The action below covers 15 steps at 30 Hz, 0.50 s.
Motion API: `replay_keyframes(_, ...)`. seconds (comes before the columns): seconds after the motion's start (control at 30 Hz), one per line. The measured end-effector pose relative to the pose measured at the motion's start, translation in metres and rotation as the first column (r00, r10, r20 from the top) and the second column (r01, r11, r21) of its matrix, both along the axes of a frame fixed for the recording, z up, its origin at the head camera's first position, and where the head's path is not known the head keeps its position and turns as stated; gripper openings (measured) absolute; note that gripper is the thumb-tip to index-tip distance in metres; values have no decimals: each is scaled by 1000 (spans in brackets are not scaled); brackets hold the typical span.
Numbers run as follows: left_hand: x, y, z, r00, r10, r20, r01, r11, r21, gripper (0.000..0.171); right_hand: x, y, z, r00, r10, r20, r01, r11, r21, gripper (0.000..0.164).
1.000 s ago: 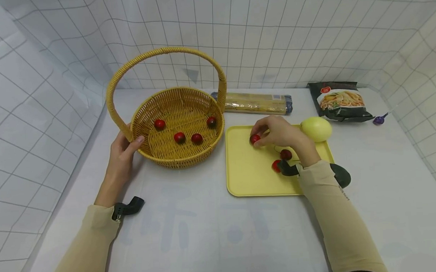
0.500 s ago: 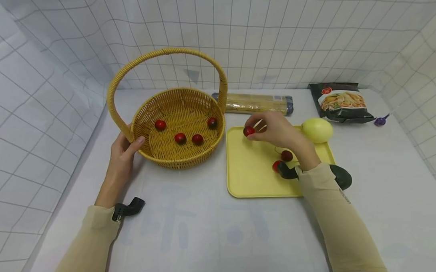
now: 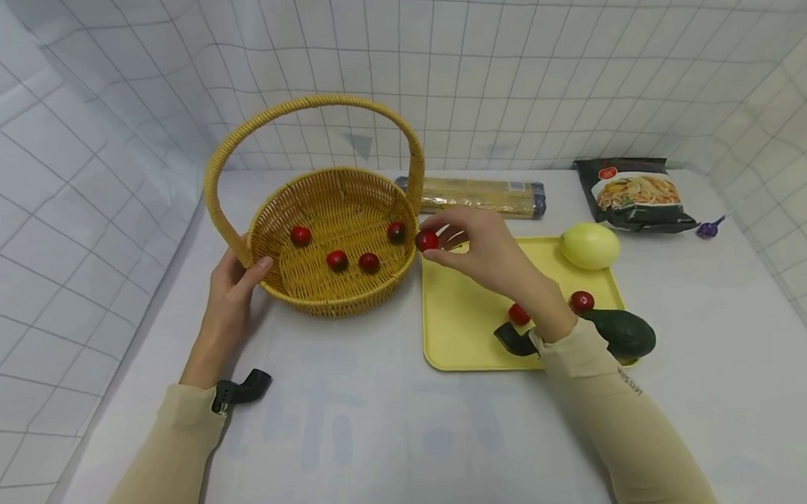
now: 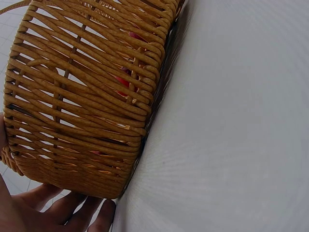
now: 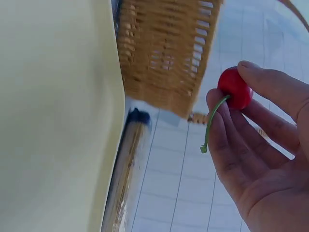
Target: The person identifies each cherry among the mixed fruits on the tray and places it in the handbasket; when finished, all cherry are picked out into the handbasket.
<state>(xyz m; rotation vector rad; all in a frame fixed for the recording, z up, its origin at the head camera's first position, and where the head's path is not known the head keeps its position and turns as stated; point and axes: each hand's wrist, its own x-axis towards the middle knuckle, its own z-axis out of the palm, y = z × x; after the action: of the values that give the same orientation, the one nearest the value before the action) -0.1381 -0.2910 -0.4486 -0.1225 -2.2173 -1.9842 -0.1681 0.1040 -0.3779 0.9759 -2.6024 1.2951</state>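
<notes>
Between thumb and fingertips my right hand point(image 3: 486, 253) pinches a red cherry point(image 3: 427, 240), just right of the basket's rim. Its green stem hangs down in the right wrist view, where the cherry point(image 5: 235, 88) shows plainly. My left hand point(image 3: 234, 291) grips the left side of a yellow-brown wicker basket point(image 3: 332, 305), thumb over the rim and fingers against the outer wall. Several red cherries point(image 3: 337, 260) lie inside on the woven bottom. Under my right forearm is a yellow tray point(image 3: 460, 339) bearing a red cherry point(image 3: 519, 314) and a darker one point(image 3: 582, 301).
A yellow-green lemon-like fruit point(image 3: 590, 246) and a dark green avocado-like fruit point(image 3: 623, 333) lie at the tray's right side. Behind the tray is a long clear-wrapped pack of noodles point(image 3: 482, 197). A black food packet point(image 3: 635, 194) and small purple item point(image 3: 708, 229) lie at back right.
My right hand has lifted the cherry off the tray and carried it left to the basket's edge. My left hand stays on the basket.
</notes>
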Motion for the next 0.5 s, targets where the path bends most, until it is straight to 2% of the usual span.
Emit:
replay_keyframes(0.27,1,-1,0,1000,-11,-6,10,1000,-11,54,12,-20,-3,999,4,-38,-3,1000,22,34)
replay_keyframes(0.5,1,-2,-1,1000,-12,-9,12,1000,-10,53,12,-24,-6,999,12,-35,-10,998,56,36)
